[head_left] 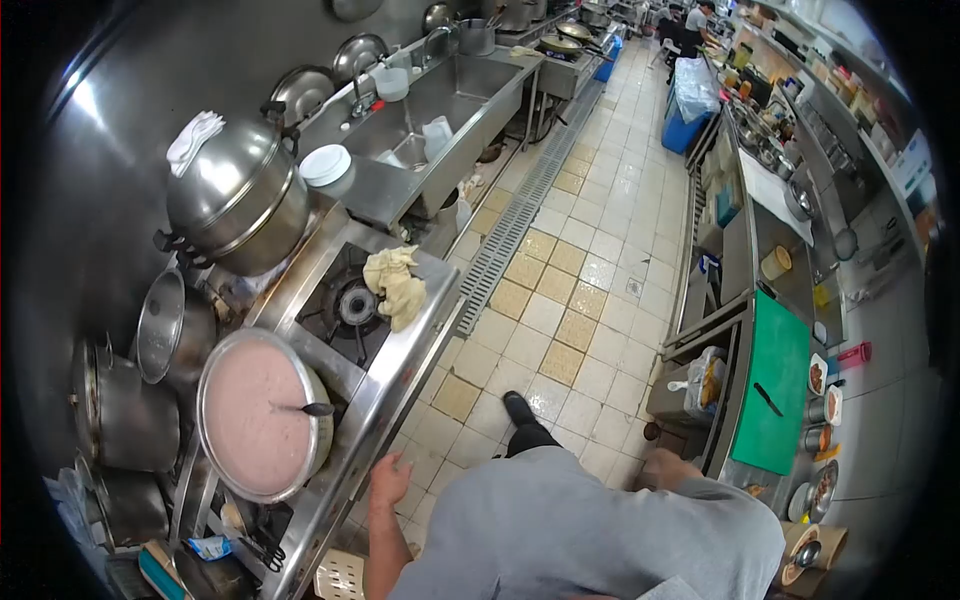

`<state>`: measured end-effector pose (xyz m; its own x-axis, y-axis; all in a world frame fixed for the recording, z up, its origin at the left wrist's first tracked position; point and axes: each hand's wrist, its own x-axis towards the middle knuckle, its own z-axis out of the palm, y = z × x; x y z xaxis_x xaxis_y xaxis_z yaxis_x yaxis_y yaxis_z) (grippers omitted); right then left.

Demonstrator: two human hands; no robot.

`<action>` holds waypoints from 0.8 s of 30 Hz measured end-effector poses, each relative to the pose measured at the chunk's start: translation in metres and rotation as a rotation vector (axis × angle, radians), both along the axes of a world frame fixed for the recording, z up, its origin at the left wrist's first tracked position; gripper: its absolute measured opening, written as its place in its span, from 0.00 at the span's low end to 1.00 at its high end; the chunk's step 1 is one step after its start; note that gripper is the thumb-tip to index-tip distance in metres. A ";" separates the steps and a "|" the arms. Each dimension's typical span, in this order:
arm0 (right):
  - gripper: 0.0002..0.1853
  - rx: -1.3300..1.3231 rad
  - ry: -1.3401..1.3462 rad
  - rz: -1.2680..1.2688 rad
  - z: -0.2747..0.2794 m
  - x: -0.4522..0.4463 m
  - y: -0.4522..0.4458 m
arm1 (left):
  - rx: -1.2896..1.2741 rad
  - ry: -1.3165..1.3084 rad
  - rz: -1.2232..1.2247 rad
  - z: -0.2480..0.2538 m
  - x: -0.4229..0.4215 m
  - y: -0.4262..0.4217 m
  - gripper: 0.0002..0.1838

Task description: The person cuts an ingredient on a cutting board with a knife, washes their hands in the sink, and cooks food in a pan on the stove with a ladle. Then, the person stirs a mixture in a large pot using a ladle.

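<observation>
My left hand hangs beside the steel front edge of the stove, holding nothing, its fingers loosely apart. Closest to it on the stove is a large metal pot filled with a pink, creamy liquid. The dark handle of a utensil sticks out of that liquid; its other end is submerged. On my other side, my right hand is low near the shelves under the right counter, blurred, with its fingers not clearly visible. A green cutting board with a black-handled knife lies on that counter.
A crumpled cloth lies beside a gas burner. Behind stand a lidded steamer pot and a sink. A floor drain grate runs along the wet tiled aisle. Far off, beyond a blue bin, a person stands.
</observation>
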<state>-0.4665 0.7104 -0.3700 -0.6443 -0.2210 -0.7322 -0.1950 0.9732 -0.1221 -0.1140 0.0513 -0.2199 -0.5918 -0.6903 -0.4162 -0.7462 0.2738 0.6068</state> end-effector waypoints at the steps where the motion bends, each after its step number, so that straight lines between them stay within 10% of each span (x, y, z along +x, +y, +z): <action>1: 0.18 0.052 -0.154 -0.430 0.010 0.001 0.003 | -0.004 -0.004 -0.002 0.015 -0.033 0.013 0.27; 2: 0.21 0.106 -0.314 -0.859 0.008 0.000 0.003 | 0.096 0.019 0.017 0.035 -0.068 0.024 0.26; 8: 0.21 -0.107 -0.358 -0.650 -0.105 -0.100 0.009 | 0.217 0.131 -0.079 -0.017 -0.255 0.007 0.25; 10: 0.22 -0.015 -0.245 0.116 -0.194 -0.183 -0.024 | 0.273 0.124 -0.097 -0.031 -0.311 -0.013 0.25; 11: 0.25 -0.116 -0.093 0.451 -0.186 -0.233 -0.044 | 0.118 0.031 -0.112 -0.041 -0.328 -0.021 0.25; 12: 0.19 -0.119 -0.184 0.047 -0.073 -0.275 -0.101 | -0.039 -0.038 -0.167 -0.059 -0.357 -0.032 0.25; 14: 0.22 -0.343 0.225 0.092 -0.056 -0.350 -0.127 | -0.155 -0.186 -0.259 -0.129 -0.367 -0.065 0.23; 15: 0.20 -0.352 0.210 0.174 -0.055 -0.395 -0.136 | 0.047 -0.194 -0.103 -0.086 -0.386 -0.037 0.23; 19: 0.19 -0.274 0.307 -0.291 0.136 -0.507 -0.186 | 0.114 -0.385 -0.338 -0.111 -0.422 -0.035 0.20; 24: 0.21 -0.374 0.349 -0.456 0.144 -0.611 -0.178 | 0.010 -0.450 -0.624 -0.164 -0.522 -0.062 0.17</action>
<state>-1.0772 0.5327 -0.2257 -0.9174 -0.0698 -0.3919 0.1348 0.8719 -0.4708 -0.6355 -0.0109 -0.3843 -0.6427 -0.2789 -0.7135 -0.6307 0.7214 0.2860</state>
